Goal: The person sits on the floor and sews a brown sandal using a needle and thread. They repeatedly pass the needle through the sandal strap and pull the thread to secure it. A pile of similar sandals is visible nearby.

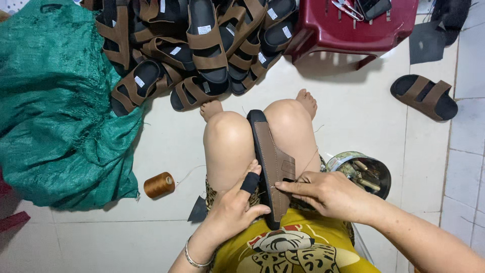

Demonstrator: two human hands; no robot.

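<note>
Right hand: thumb and forefinger pressed together on what looks like a needle, too fine to make out, at the side seam of the brown sandal; a pale thread runs up from the pinch toward the right knee; the pinch sits low and close to the leather, which in my judgement is what keeps the stitch from wandering off the seam line.

Left hand: fingers curled against the near side of the sandal, steadying it; a black finger guard on one fingertip, resting on the strap; a thin metal bangle at the wrist; the guarded finger is best kept behind the spot where the point comes through.

Brown sandal: stood on its edge, clamped between the two bare knees, black sole facing left, toe pointing away; firm knee pressure would seem the thing to hold while the thread is drawn taut.

Spool of brown thread: on the tiled floor, left of the left knee, just beside the green woven sack.

Heap of finished sandals: at the far edge of the floor.

Single sandal: lying apart, far right.

Round tin of tools: touching the right thigh.

Red plastic stool: far side, with small tools on top.
</note>
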